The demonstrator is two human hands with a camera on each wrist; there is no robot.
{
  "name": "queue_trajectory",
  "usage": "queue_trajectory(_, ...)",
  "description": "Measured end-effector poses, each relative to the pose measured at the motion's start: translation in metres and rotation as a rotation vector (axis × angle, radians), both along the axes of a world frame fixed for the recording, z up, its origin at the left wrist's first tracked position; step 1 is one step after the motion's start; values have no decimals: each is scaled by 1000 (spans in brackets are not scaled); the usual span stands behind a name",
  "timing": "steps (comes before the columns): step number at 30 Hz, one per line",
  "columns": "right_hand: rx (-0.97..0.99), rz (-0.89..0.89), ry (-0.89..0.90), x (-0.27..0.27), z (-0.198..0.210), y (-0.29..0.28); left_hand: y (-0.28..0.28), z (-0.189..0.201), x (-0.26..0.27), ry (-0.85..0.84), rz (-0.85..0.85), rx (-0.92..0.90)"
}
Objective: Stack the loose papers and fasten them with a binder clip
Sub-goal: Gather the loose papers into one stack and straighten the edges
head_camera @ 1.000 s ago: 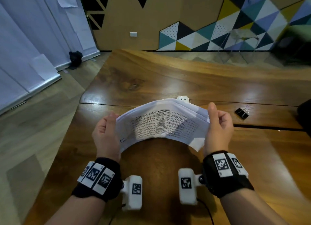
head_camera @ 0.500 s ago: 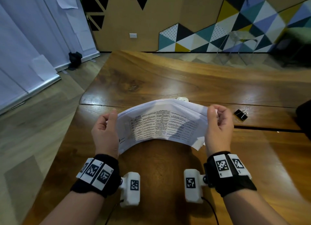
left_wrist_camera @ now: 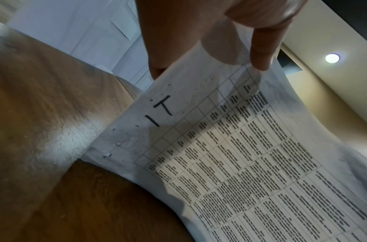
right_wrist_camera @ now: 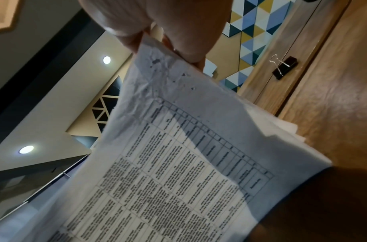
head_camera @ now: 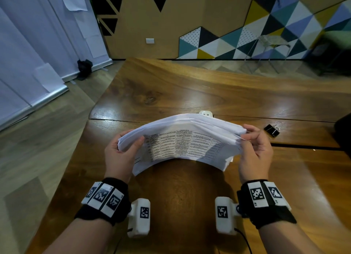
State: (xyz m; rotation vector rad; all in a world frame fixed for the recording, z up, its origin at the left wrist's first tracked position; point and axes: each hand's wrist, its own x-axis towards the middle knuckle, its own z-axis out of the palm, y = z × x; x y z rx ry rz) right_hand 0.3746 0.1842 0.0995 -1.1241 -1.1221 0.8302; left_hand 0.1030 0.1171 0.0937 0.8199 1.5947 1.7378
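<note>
A stack of white papers point(head_camera: 182, 140) with printed tables stands on its long lower edge on the wooden table point(head_camera: 190, 90), bowed into an arch. My left hand point(head_camera: 121, 149) grips the stack's left end, thumb on the near side. At the right end, my right hand point(head_camera: 252, 145) pinches the top corner. The left wrist view shows the papers point(left_wrist_camera: 230, 155) held between thumb and fingers point(left_wrist_camera: 259, 54); in the right wrist view the fingers point(right_wrist_camera: 186, 41) pinch a crumpled corner of the papers point(right_wrist_camera: 178, 163). A black binder clip point(head_camera: 272, 130) lies on the table to the right, also seen as the clip point(right_wrist_camera: 285, 67).
A white power socket point(head_camera: 205, 113) sits in the table's seam just behind the papers. A dark object point(head_camera: 343, 134) stands at the table's right edge. The floor drops away at the left. A metal-framed chair point(head_camera: 266, 48) stands beyond the far edge.
Both hands have shifted up along the stack's ends to its top corners, and the papers have risen and arched more. The binder clip has not moved.
</note>
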Motion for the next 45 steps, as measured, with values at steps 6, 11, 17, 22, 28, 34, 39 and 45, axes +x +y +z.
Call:
queue_trajectory(6, -23, 68, -9, 3, -8, -1, 0, -1, -1, 16, -17, -10)
queue_trajectory(11, -28, 285, -340, 8, -17, -10, 3, -4, -4, 23, -7, -49)
queue_trajectory(17, -116, 107, -343, 8, -10, -4, 3, -2, -8, -66, -18, -35)
queue_trajectory(22, -81, 145, -91, 14, 4, -4, -4, 5, -26, -90, -173, 90)
queue_trajectory(28, -381, 254, -112, 8, -23, 9, -2, -24, -23, -58, -261, -103)
queue_trajectory(34, -347, 374, -61, 24, -3, 13, -5, -16, -49, -77, -365, -96)
queue_trajectory(39, -388, 394, -128, 7, -19, 12, -4, -28, -32, -89, -362, -134)
queue_trajectory(45, -287, 396, 19, 19, -7, 16, -9, -22, -56, -128, -398, -109)
